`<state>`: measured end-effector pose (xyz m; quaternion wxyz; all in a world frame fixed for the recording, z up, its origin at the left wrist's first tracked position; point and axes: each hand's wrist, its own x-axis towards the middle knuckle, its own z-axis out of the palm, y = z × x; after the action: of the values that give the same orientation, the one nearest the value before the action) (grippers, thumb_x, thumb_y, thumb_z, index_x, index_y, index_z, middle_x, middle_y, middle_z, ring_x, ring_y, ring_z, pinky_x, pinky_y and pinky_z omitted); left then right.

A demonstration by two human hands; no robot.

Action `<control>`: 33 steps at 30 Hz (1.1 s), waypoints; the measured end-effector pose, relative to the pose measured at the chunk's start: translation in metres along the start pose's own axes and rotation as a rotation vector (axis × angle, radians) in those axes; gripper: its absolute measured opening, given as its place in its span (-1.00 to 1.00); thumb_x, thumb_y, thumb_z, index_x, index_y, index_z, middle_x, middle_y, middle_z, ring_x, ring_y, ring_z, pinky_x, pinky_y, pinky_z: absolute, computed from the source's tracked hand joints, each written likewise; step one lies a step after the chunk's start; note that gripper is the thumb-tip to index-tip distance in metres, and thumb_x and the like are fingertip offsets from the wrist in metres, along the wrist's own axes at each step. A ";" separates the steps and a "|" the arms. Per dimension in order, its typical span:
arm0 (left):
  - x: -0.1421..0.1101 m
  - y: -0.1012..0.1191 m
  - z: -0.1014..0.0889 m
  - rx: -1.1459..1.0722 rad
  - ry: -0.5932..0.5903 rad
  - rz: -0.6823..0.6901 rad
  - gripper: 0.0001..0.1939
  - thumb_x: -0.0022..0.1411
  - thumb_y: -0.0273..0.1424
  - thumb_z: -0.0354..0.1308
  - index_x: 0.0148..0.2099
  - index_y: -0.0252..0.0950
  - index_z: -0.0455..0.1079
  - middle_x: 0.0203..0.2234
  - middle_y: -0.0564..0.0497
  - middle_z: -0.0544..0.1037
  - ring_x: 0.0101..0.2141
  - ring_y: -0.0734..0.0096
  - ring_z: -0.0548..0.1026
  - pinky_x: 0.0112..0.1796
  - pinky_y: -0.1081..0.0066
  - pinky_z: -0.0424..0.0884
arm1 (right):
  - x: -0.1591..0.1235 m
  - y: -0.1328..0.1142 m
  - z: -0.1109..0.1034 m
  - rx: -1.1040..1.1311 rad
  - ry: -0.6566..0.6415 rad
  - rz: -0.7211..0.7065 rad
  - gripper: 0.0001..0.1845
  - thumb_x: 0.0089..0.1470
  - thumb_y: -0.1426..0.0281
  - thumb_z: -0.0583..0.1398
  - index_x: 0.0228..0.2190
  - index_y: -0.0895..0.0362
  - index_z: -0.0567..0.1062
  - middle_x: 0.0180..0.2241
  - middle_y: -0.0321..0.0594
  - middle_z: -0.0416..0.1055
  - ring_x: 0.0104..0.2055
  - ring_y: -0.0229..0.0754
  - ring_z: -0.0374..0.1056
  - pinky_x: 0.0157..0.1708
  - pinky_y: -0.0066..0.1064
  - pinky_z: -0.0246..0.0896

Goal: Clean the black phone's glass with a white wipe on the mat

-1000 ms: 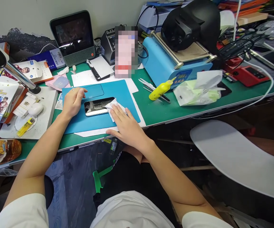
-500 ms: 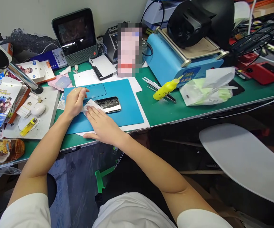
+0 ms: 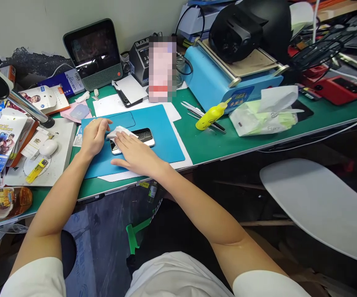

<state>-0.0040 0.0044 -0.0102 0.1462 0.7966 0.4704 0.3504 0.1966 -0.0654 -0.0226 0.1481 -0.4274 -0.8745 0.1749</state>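
A phone [image 3: 146, 137] lies face up on a blue mat [image 3: 166, 150], its dark glass mirroring pale lines. My right hand [image 3: 135, 150] is flat over it, fingers stretched together, pressing a crumpled white tissue [image 3: 114, 132] against the glass. The middle of the phone is hidden under that hand. Just left of the phone, my left hand [image 3: 94, 135] rests on the mat with its fingers curled in; whether anything is inside them is hidden. Behind both hands lies a clear, black-edged sheet [image 3: 124, 119], like a screen protector, partly covered by the left hand.
To the right stand a yellow squeeze bottle [image 3: 211, 117], tweezers-like tools, a tissue pack [image 3: 263, 119] and a blue machine [image 3: 215, 78]. A screen device [image 3: 94, 53] is at the back. Boxes, a yellow lighter [image 3: 37, 170] and a lamp post [image 3: 31, 103] crowd the left.
My right hand has slid with the tissue toward the phone's far side and a little right, uncovering its left end. The left hand stays nearly in place. The whole view has shifted slightly.
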 end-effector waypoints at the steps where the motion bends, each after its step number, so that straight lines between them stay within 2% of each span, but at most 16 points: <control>1: 0.000 0.000 0.000 0.002 0.000 0.000 -0.24 0.56 0.18 -0.29 -0.11 -0.22 0.58 -0.32 -0.07 0.65 -0.21 0.19 0.59 -0.04 0.18 0.44 | -0.004 0.005 -0.002 0.001 -0.006 0.020 -0.02 0.41 -0.14 0.05 0.47 0.40 0.17 0.55 0.24 -0.06 0.61 0.19 -0.13 0.57 0.10 -0.15; 7: -0.001 -0.001 0.000 0.009 0.006 -0.002 -0.24 0.55 0.19 -0.30 -0.12 -0.20 0.58 -0.31 -0.07 0.66 -0.18 0.16 0.59 -0.02 0.17 0.43 | -0.028 0.036 -0.016 -0.013 -0.006 0.128 -0.06 0.43 -0.09 0.04 0.50 0.34 0.12 0.58 0.13 -0.12 0.63 0.11 -0.21 0.59 0.04 -0.22; 11: -0.001 -0.001 0.001 0.018 -0.007 -0.008 -0.23 0.54 0.20 -0.32 -0.14 -0.18 0.57 -0.30 -0.07 0.66 -0.17 0.16 0.59 -0.03 0.18 0.42 | -0.040 0.045 -0.019 -0.011 0.020 0.160 -0.07 0.43 -0.12 0.00 0.51 0.25 0.11 0.57 0.10 -0.08 0.63 0.13 -0.19 0.56 0.16 -0.18; 17: -0.001 0.003 0.001 0.012 -0.014 -0.001 -0.20 0.52 0.24 -0.33 -0.13 -0.19 0.58 -0.31 -0.07 0.66 -0.20 0.17 0.56 -0.05 0.17 0.40 | -0.054 0.039 -0.020 -0.040 0.034 0.225 -0.07 0.44 -0.12 -0.04 0.50 0.31 0.12 0.57 0.16 -0.09 0.63 0.15 -0.19 0.55 0.19 -0.19; 23: -0.001 0.001 0.002 0.011 -0.017 0.003 -0.19 0.52 0.24 -0.33 -0.13 -0.20 0.57 -0.32 -0.06 0.65 -0.19 0.17 0.57 -0.05 0.18 0.40 | -0.082 0.028 -0.013 -0.078 0.045 0.195 -0.02 0.45 -0.15 -0.11 0.48 0.39 0.13 0.55 0.20 -0.06 0.62 0.16 -0.14 0.55 0.17 -0.15; 27: -0.001 0.000 0.004 0.005 -0.014 -0.003 -0.19 0.52 0.24 -0.35 -0.12 -0.20 0.56 -0.32 -0.07 0.65 -0.21 0.17 0.58 -0.05 0.18 0.41 | -0.097 0.022 -0.010 -0.104 0.071 0.170 -0.05 0.45 -0.13 -0.09 0.47 0.38 0.16 0.54 0.23 -0.02 0.61 0.19 -0.10 0.52 0.24 -0.10; 33: -0.002 0.001 0.006 0.005 -0.034 -0.018 -0.19 0.53 0.23 -0.38 -0.09 -0.20 0.55 -0.30 -0.07 0.64 -0.18 0.18 0.58 -0.01 0.20 0.42 | -0.087 0.011 -0.004 -0.130 0.065 0.105 -0.03 0.42 -0.11 0.04 0.45 0.43 0.18 0.53 0.30 -0.02 0.60 0.26 -0.08 0.52 0.24 -0.09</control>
<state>0.0006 0.0031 -0.0149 0.1556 0.7986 0.4757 0.3342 0.2572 -0.1282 -0.0330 0.1392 -0.4869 -0.8551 0.1113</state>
